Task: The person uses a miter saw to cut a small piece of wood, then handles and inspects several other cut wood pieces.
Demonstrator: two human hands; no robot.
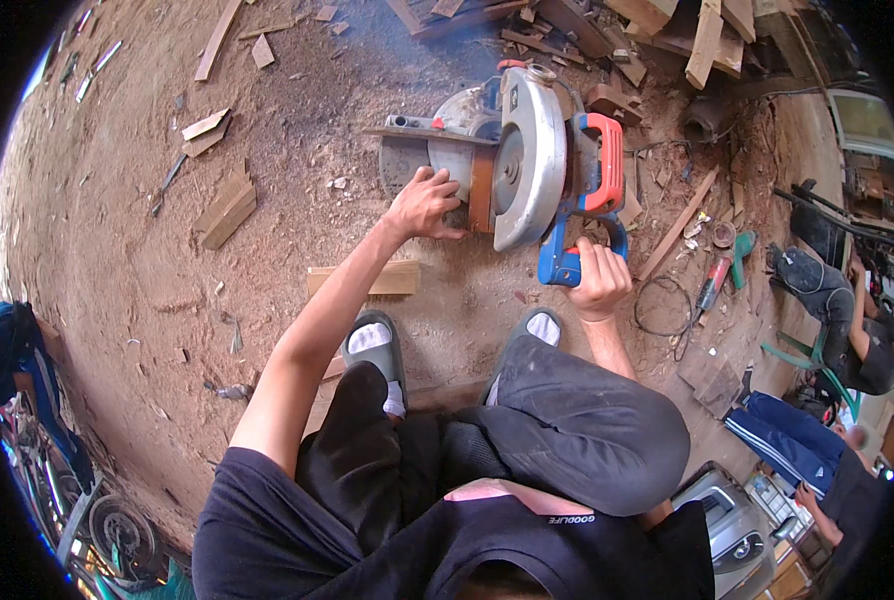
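A miter saw (530, 165) with a grey blade guard stands on the dirt ground in front of me. My right hand (601, 278) is wrapped round its blue D-shaped handle (559, 258). On the saw's left side, my left hand (428, 207) reaches over the base, fingers bent and thumb held apart. A reddish-brown wood piece (482, 190) lies between that hand and the guard; I cannot tell whether the fingertips touch it. The blade's cutting edge is hidden by the guard. The orange-red grip (604, 163) of the saw has no hand on it.
A wood block (395, 278) lies before my feet. Wood offcuts (229, 210) are scattered left, with a scrap pile (657, 30) beyond the saw. Right are a red angle grinder (713, 284) and its cord (657, 318). Other people (807, 470) are at the right and far left.
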